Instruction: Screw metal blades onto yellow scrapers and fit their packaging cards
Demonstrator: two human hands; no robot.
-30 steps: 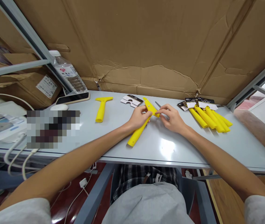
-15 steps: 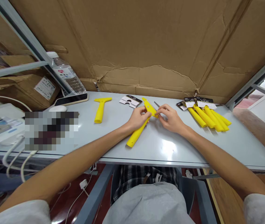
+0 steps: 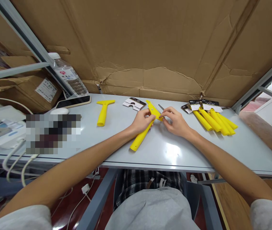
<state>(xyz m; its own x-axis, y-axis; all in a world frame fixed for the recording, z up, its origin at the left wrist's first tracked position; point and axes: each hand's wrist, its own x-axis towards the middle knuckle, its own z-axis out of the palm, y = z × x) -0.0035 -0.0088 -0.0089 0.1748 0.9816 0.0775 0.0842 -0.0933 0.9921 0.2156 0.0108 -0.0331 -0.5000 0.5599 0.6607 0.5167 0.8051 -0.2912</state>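
Observation:
My left hand (image 3: 142,121) is closed around the neck of a yellow T-shaped plastic scraper (image 3: 139,140), its handle slanting down toward the table's front edge. A silver screw (image 3: 152,109) shows on the scraper's head. At the right end of that head, the fingers of my right hand (image 3: 175,122) are pinched together against a small dark spot. What they grip there is too small to make out. A thin grey strip (image 3: 161,107) sticks up beside my right fingertips; whether it is held is unclear. Another yellow scraper (image 3: 102,113) lies to the left.
Black-and-white cards (image 3: 134,103) lie behind my hands. Several yellow scrapers (image 3: 218,123) with cards are piled at the right. A phone (image 3: 73,101), a water bottle (image 3: 69,76) and white cables (image 3: 16,163) are at the left. A cardboard wall (image 3: 150,48) closes off the back.

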